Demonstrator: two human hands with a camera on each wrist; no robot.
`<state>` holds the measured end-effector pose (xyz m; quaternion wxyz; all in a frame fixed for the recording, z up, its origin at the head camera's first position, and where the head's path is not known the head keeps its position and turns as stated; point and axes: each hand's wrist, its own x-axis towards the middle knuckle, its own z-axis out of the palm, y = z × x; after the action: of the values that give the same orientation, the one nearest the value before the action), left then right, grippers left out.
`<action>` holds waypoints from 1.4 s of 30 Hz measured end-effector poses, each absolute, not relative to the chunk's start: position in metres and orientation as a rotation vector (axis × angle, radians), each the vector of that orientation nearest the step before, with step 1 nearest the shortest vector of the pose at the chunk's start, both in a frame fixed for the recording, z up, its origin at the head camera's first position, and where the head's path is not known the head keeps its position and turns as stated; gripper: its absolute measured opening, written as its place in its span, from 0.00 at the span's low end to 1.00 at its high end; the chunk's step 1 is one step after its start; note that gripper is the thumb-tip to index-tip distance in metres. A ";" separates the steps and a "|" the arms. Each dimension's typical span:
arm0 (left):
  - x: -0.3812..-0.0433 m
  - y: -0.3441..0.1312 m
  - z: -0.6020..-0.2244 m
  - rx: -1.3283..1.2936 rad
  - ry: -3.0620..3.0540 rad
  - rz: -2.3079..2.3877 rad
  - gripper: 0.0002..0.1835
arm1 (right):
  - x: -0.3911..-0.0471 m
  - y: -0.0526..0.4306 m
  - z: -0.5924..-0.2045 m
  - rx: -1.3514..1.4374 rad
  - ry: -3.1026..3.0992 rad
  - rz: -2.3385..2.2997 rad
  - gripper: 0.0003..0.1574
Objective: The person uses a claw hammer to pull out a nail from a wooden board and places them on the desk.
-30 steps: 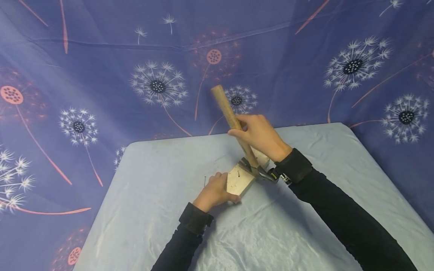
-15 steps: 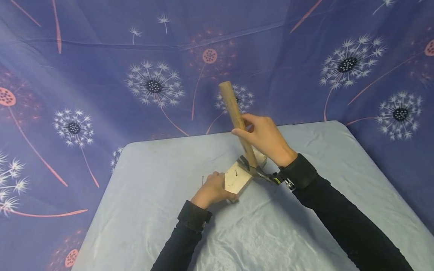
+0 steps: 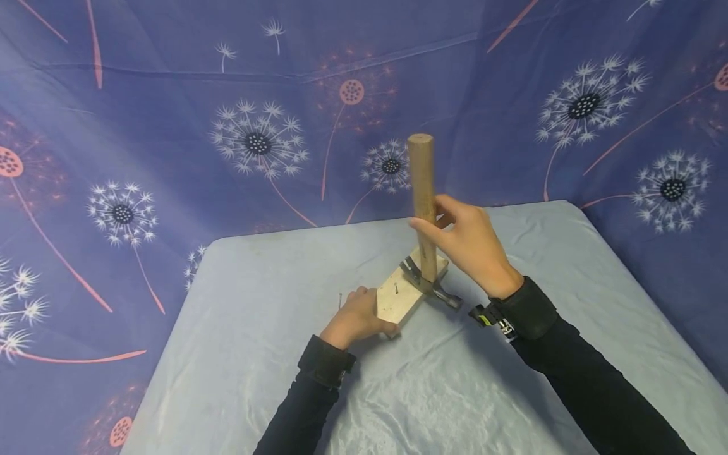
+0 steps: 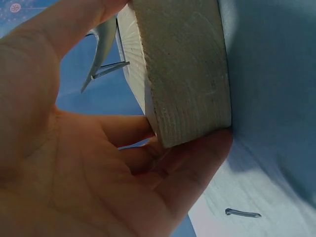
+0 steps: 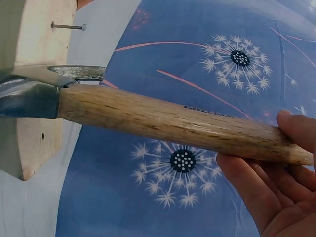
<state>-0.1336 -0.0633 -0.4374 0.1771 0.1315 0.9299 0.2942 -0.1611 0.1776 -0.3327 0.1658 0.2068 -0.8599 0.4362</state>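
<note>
My left hand (image 3: 354,319) grips the near end of a pale wooden block (image 3: 395,306), thumb on one side and fingers on the other. From the block's top face sticks a nail (image 5: 69,26). My right hand (image 3: 469,243) holds a claw hammer (image 3: 422,183) by its wooden handle, between thumb and fingers. The handle stands nearly upright, with the hammer's head (image 3: 432,289) low over the block and its claw toward the left. In the left wrist view the claw (image 4: 103,44) is close beside the nail; whether they touch I cannot tell.
A loose nail (image 4: 243,213) lies on the table beyond my left hand. Pale blue cloth (image 3: 256,328) covers the table. Behind its far edge hangs a purple-blue dandelion-print cloth (image 3: 188,126). A small dark hole (image 5: 43,136) shows in the block.
The hammer's handle has swung from leaning left to nearly upright as my right hand moved right. The hammer's head stays over the block; my left hand holds nearly still.
</note>
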 end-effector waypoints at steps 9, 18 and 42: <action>-0.135 -0.064 -0.438 0.365 2.631 0.833 0.37 | -0.146 0.191 -0.335 0.539 -2.381 1.264 0.22; -0.134 -0.062 -0.440 0.366 2.639 0.828 0.36 | -0.139 0.200 -0.332 0.517 -2.305 1.260 0.25; -0.138 -0.077 -0.435 0.692 2.713 1.104 0.28 | -0.120 0.188 -0.321 0.589 -2.225 1.347 0.22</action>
<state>-0.1380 -0.0769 -0.4345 0.0662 0.2294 0.8994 0.3661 -0.1204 0.1876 -0.3208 0.2351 0.2148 -0.8110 0.4908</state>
